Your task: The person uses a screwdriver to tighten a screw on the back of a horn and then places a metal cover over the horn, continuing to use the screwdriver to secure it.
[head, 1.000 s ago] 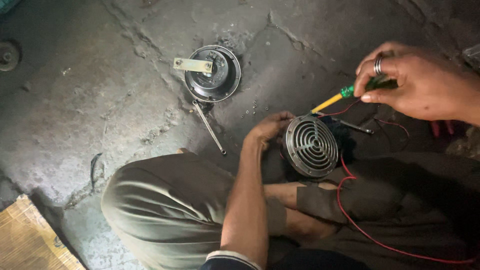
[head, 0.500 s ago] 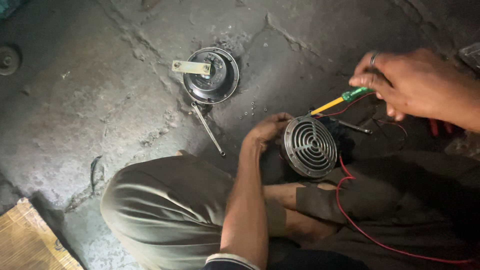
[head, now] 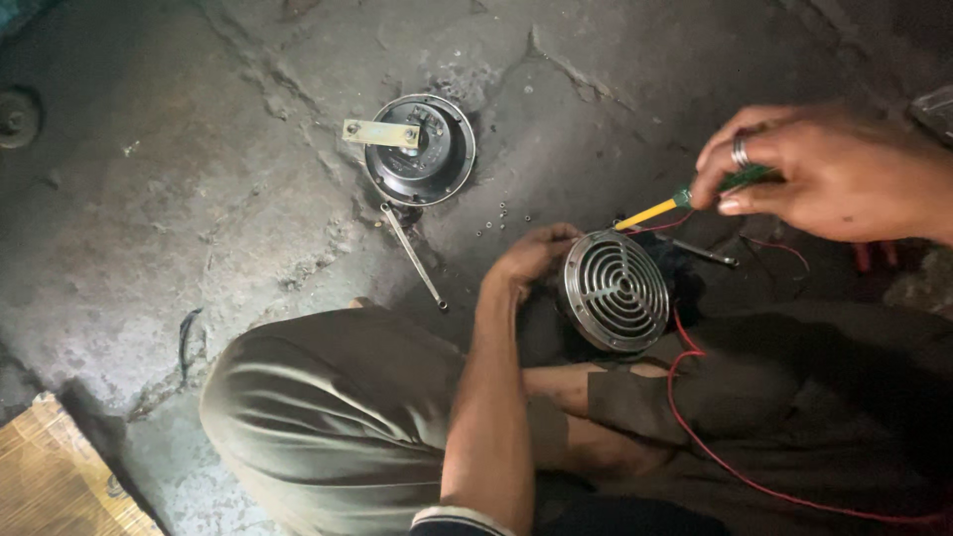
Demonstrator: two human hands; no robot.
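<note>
The left hand [head: 531, 260] was curled against the rim of a round horn [head: 615, 290] with a ribbed metal grille, just right of its fingers. The right hand [head: 829, 174] (one ring on it) pinched a yellow-shafted, green-handled screwdriver [head: 685, 199], its tip at the horn's upper edge. Beyond the left hand lay a second horn [head: 422, 149], black and dome-backed, beside one slim metal wrench [head: 412, 253] on cracked concrete.
</note>
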